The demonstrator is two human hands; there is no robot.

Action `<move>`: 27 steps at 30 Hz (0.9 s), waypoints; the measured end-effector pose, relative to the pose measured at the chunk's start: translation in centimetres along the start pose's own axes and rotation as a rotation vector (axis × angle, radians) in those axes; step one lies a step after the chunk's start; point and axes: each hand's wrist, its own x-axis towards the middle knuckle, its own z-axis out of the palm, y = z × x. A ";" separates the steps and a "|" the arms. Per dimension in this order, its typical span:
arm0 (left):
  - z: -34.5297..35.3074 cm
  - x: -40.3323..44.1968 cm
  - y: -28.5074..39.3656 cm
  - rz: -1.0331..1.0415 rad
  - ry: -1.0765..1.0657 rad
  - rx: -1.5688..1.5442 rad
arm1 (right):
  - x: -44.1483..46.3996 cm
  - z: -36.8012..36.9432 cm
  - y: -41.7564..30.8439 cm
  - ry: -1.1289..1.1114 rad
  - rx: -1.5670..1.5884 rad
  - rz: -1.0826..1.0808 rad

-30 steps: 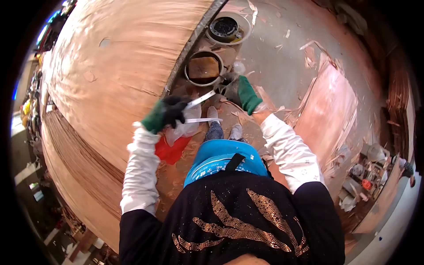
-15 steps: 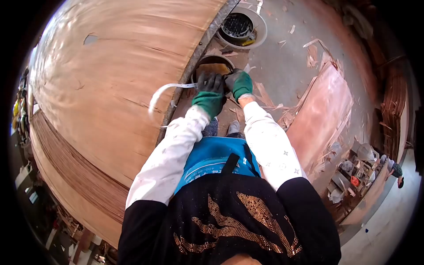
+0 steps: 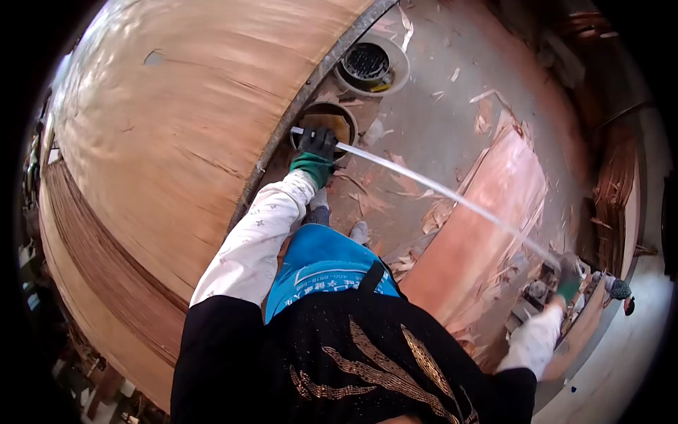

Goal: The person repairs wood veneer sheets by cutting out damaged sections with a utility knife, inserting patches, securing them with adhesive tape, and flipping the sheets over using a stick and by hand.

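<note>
My left hand (image 3: 316, 152), in a black and green glove, is closed around a long white strip (image 3: 438, 187) near its left end, and a short piece sticks out past the fingers. Just behind that hand, a round bucket (image 3: 355, 121) holds a tan, flat-looking piece, partly covered by the glove. Far to the right, my right hand (image 3: 568, 278) is blurred by motion, with the other end of the strip in its grip. Between both hands the strip runs straight across, above the floor.
A large stack of wood veneer sheets (image 3: 191, 92) fills the left side, with a dark edge. Beyond the bucket stands a pale basin (image 3: 402, 67) with a black container inside. Reddish veneer (image 3: 480, 226) and scraps lie on the floor. Another person (image 3: 620, 288) is at far right.
My right hand has swung from beside the left hand over the bucket to the far right, drawing the strip out straight. The curled end at left has shortened to a stub.
</note>
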 end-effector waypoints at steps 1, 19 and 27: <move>-0.5 -0.1 0.2 0.004 -0.013 0.021 | 1.8 -6.7 10.6 -0.036 -0.439 -0.082; -26.4 -8.0 21.3 -0.204 -0.593 -1.765 | -27.3 12.8 -22.0 -0.854 0.566 -0.871; -29.0 -32.4 13.4 -0.719 -0.376 -1.704 | -20.4 17.6 -24.5 -0.841 0.462 -0.818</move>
